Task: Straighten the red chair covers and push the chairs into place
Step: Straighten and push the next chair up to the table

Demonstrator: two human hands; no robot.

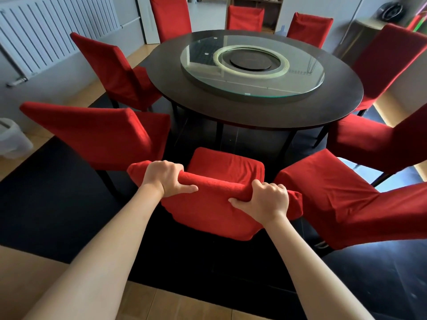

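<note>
Two hands grip the top rail of the nearest chair [215,195], which stands at six o'clock of the round table [254,112] with its seat short of the table's edge. The left hand [165,176] curls over the left part of the rail, fingers wrapped down the far side and thumb lying along the near face of the red cover [208,218]. The right hand [269,197] clamps the right part of the rail in the same way, thumb pointing toward the left hand. The cover bunches into a roll between the two hands and hangs loose over the chair back below them.

Eight more red-covered chairs ring the table. One at eight o'clock [99,132] and one at four o'clock [342,195] stand just beside the held chair. Others sit at ten o'clock [115,70] and three o'clock [374,142], and the rest are around the far side. A glass turntable [251,70] lies on the middle of the tabletop. A dark rug [57,199] lies under the table and chairs. A white radiator [46,31] hangs on the wall toward ten o'clock.
</note>
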